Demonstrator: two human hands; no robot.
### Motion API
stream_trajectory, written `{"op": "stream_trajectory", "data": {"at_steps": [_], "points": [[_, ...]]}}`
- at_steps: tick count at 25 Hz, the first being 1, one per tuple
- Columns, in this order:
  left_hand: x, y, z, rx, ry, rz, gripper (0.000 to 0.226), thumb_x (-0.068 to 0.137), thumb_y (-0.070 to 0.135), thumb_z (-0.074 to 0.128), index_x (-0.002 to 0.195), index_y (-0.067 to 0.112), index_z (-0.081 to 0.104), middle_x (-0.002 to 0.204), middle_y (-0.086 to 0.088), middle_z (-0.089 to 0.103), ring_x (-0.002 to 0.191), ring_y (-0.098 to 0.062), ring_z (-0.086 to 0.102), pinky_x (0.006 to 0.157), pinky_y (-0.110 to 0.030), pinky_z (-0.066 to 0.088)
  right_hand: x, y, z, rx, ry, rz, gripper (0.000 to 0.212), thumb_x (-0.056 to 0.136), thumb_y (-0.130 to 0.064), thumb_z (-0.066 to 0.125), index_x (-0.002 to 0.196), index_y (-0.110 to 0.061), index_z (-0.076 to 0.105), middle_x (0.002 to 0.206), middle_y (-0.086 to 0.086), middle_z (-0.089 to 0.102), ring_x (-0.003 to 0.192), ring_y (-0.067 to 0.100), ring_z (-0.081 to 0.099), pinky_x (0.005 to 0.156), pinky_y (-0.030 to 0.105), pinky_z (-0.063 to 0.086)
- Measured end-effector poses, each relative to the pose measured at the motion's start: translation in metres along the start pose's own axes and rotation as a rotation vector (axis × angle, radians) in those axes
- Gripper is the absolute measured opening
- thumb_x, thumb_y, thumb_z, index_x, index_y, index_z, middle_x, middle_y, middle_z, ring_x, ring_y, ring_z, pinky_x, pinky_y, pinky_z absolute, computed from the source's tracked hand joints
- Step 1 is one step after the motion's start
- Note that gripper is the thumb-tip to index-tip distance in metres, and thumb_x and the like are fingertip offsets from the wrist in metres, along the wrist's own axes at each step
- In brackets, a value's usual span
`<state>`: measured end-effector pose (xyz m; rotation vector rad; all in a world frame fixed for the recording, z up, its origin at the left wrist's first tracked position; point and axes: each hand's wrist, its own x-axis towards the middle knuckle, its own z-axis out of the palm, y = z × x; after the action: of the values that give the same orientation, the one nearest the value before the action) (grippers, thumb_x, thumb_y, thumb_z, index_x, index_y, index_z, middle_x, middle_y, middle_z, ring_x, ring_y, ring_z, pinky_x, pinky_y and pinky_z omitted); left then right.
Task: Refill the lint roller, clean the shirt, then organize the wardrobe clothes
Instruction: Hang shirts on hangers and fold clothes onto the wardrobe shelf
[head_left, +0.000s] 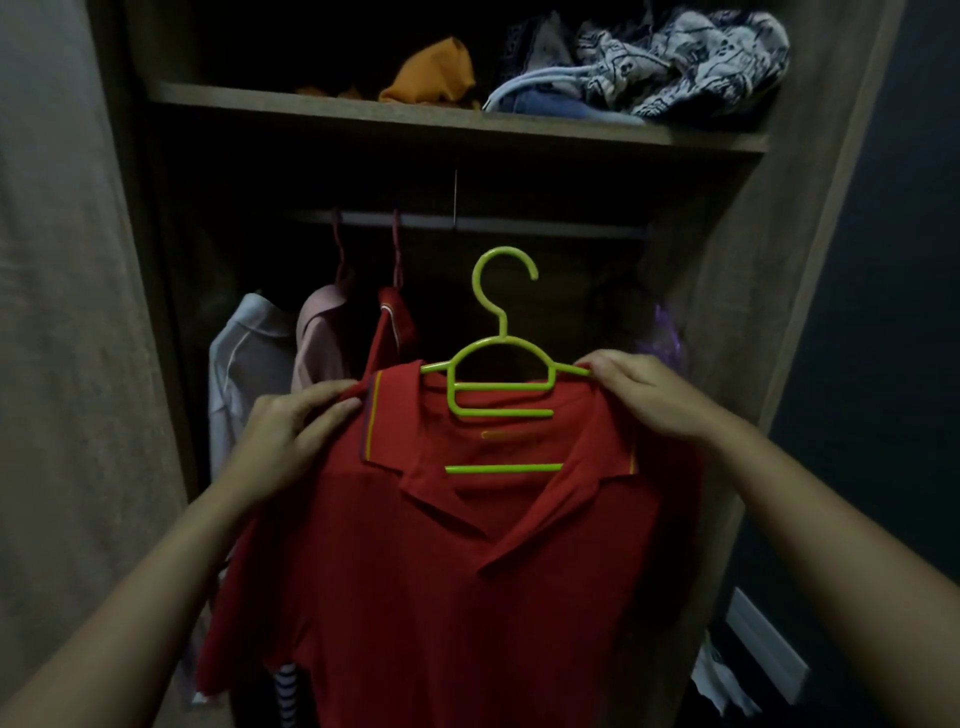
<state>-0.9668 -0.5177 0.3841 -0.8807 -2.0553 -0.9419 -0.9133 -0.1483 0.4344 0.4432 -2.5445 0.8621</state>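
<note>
Holding a red shirt (467, 571) up in front of the open wardrobe, both hands grip it at the shoulders. The left hand (291, 436) pinches the cloth just beside the collar; the right hand (639, 395) curls round the other shoulder and touches the end of a green hanger (504, 413). The hanger sits inside the neck of the shirt, its hook upright and free, below the rail (519, 226) and not on it. A striped cloth (285, 691) shows low down, behind the shirt's hem.

Behind the shirt, three garments hang to the left on the rail: a white one (249, 353), a pink one (319, 338) and another red one (395, 322), partly hidden by the held shirt. To the right, something purple (662, 338) hangs in the dark, too dim to tell what.

Above the rail a shelf (415, 117) carries loose clothes: an orange piece (436, 73) and, well to its right, a patterned heap (701, 62).
</note>
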Motion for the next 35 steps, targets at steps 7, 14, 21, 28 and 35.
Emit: {"op": "stream_trajectory", "data": {"at_steps": [7, 14, 21, 28, 35], "points": [[0.001, 0.019, -0.001, 0.095, 0.137, -0.09, 0.038, 0.085, 0.041, 0.053, 0.11, 0.019, 0.07, 0.1, 0.01, 0.073, 0.094, -0.017, 0.068, 0.08, -0.021, 0.05, 0.001, -0.039, 0.021, -0.346, 0.379, -0.078, 0.049, 0.091, -0.052, 0.033, 0.129, -0.023, 0.044, 0.119, 0.0, 0.049, 0.113, 0.016, 0.045, 0.097, 0.032, 0.031], [0.021, 0.088, 0.047, 0.469, 0.137, -0.063, 0.037, 0.091, 0.046, 0.032, 0.113, 0.028, 0.055, 0.083, -0.005, 0.073, 0.067, -0.03, 0.07, 0.049, -0.038, 0.053, 0.061, -0.074, 0.083, 0.683, 0.115, 0.383, 0.09, 0.069, -0.069, 0.043, 0.142, -0.019, 0.029, 0.143, 0.003, 0.043, 0.129, 0.023, 0.044, 0.11, 0.044, 0.033], [0.08, 0.045, 0.047, 0.318, 0.132, -0.359, 0.062, 0.09, 0.049, 0.047, 0.136, 0.008, 0.042, 0.132, -0.018, 0.053, 0.122, -0.035, 0.048, 0.098, -0.043, 0.04, 0.115, -0.05, 0.066, 0.78, 0.279, 0.342, 0.042, 0.078, -0.039, 0.067, 0.112, -0.019, 0.053, 0.103, 0.001, 0.058, 0.092, 0.017, 0.057, 0.079, 0.03, 0.048], [0.096, -0.011, 0.073, 0.199, -0.069, -0.394, 0.048, 0.096, 0.015, 0.045, 0.143, 0.01, 0.034, 0.122, -0.023, 0.061, 0.111, -0.041, 0.056, 0.089, -0.036, 0.04, 0.185, -0.039, 0.055, 0.639, 0.269, 0.345, 0.012, 0.085, -0.02, 0.051, 0.074, -0.02, 0.057, 0.071, 0.0, 0.056, 0.066, 0.013, 0.053, 0.063, 0.025, 0.04], [0.09, -0.024, 0.074, 0.238, -0.083, -0.328, 0.048, 0.095, 0.011, 0.046, 0.142, 0.01, 0.036, 0.114, -0.025, 0.065, 0.104, -0.04, 0.06, 0.087, -0.037, 0.043, 0.206, -0.011, 0.08, 0.618, 0.218, 0.448, 0.032, 0.091, -0.021, 0.046, 0.114, -0.004, 0.06, 0.096, 0.011, 0.06, 0.094, 0.024, 0.058, 0.066, 0.024, 0.042]]}}
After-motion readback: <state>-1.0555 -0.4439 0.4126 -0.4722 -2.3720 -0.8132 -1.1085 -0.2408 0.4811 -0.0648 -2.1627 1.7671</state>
